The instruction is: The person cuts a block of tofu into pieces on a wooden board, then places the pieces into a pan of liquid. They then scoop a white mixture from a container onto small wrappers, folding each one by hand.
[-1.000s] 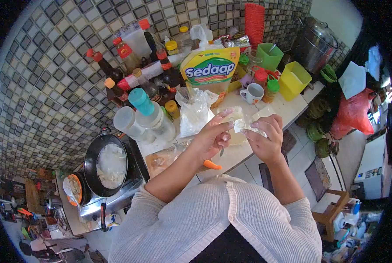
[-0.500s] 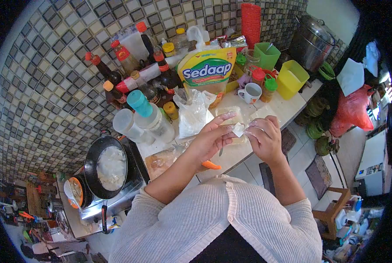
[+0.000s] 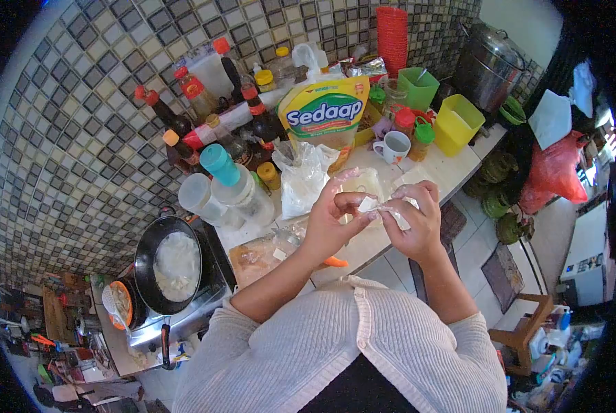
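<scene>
My left hand (image 3: 334, 219) pinches a small white piece (image 3: 368, 204), which looks like dough or wrapper, between thumb and fingers. Against its other side are the fingertips of my right hand (image 3: 416, 221), whose curled fingers also hold a second white bit (image 3: 402, 218). Both hands have white powder on the fingertips. Beneath them, a clear container (image 3: 363, 180) is partly hidden on the counter. An orange handle (image 3: 335, 261) shows beside my left wrist. Close by stands an open plastic bag of white powder (image 3: 304, 182).
To the left, a black pan (image 3: 141, 265) with white pieces (image 3: 178, 267) sits on the stove (image 3: 215, 258). Several sauce bottles (image 3: 158, 110), a Sedaap pouch (image 3: 325, 110), a mug (image 3: 393, 146) and a yellow container (image 3: 457, 125) line the wall side. A plastic bag (image 3: 253, 263) lies near my left forearm.
My left hand has turned slightly, its fingers closing nearer the thumb. The white piece has shifted a little left and up, and a second white bit now shows within my right hand.
</scene>
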